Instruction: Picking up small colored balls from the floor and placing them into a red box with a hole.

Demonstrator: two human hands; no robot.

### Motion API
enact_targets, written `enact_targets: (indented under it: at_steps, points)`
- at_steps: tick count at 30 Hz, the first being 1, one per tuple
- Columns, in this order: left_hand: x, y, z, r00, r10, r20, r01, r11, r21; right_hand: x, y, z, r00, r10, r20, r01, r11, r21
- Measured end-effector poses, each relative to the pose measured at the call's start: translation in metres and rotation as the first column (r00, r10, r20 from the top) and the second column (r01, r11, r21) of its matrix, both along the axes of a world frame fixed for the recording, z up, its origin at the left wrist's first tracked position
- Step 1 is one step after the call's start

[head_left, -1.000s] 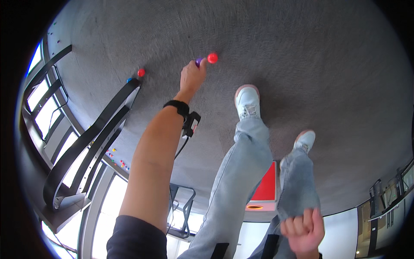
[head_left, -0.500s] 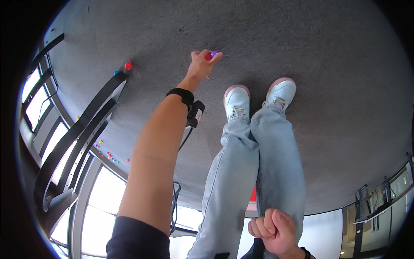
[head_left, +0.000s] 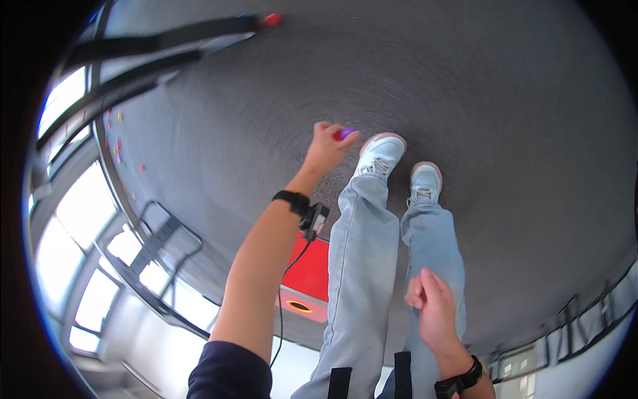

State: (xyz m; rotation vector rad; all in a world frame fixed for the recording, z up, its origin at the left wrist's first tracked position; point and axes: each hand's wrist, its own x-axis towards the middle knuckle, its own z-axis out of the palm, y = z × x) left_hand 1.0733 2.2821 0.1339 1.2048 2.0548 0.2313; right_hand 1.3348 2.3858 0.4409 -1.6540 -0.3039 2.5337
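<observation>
Left hand [head_left: 325, 149]: extended over grey carpet [head_left: 505, 100], fingers pinched on a small red-and-purple piece [head_left: 343, 133], just left of the white sneaker [head_left: 380, 156]. Right hand [head_left: 430, 307]: loosely curled against jeans [head_left: 362, 266], apparently holding nothing. Red ball [head_left: 271, 19]: far beyond the sneaker.

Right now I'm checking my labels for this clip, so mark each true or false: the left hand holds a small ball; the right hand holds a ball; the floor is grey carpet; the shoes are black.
1. The left hand holds a small red and purple ball. True.
2. The right hand holds a ball. False: it is loosely closed by the thigh, and no ball shows in it.
3. The floor is grey carpet. True.
4. The shoes are black. False: they are white with pinkish soles.
</observation>
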Motion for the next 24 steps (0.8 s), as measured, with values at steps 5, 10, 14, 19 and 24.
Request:
enact_targets:
  at_steps: [5,10,14,19,24]
  points:
    - [-0.039,-0.121,0.129,0.566,0.824,0.001,-0.824,0.566,0.022,-0.009,-0.014,0.01,0.941,0.337,0.02,-0.338,0.938,0.075]
    - [0.03,-0.351,0.197,0.388,0.837,-0.386,-0.84,0.494,0.225,-0.001,-0.057,0.015,0.858,0.498,0.13,-0.505,0.863,0.025]
    - [0.187,-0.461,0.191,0.084,0.817,-0.571,-0.955,0.229,0.187,0.025,-0.081,0.002,0.764,0.624,0.163,-0.642,0.759,0.102]
    - [0.272,-0.471,0.18,-0.3,0.814,-0.498,-0.952,-0.291,0.097,0.001,-0.107,0.014,0.624,0.76,0.183,-0.782,0.608,0.14]
    - [0.314,-0.498,0.154,-0.585,0.771,-0.251,-0.804,-0.592,0.058,0.008,-0.126,-0.005,0.468,0.865,0.18,-0.884,0.459,0.091]
